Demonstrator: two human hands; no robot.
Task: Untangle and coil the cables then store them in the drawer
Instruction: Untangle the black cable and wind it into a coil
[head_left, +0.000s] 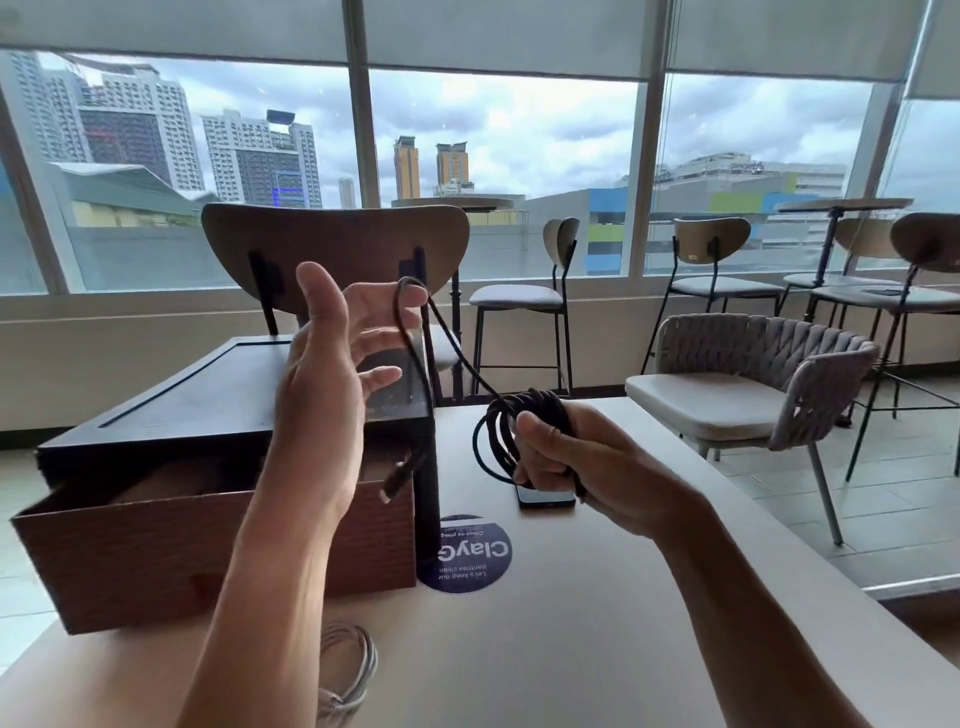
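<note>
left hand (332, 358) and right hand (576, 467) bare, both forearms bare to the frame's edge.

Right hand (582, 467) gripping cable coil (496, 436), strand over left hand (322, 374)

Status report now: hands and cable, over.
Right hand grips coiled black cable. Left hand open, slack draped over a finger. Drawer open; white cable on table.

We face a wall of tall windows (498, 156) under partly lowered roller blinds (509, 36), with grey daylight and city towers (130, 124) beyond. A wooden-backed chair (332, 239) stands across from us; bar stools (519, 296) and a woven armchair (748, 338) sit to the right on the tiled floor (909, 509).
</note>
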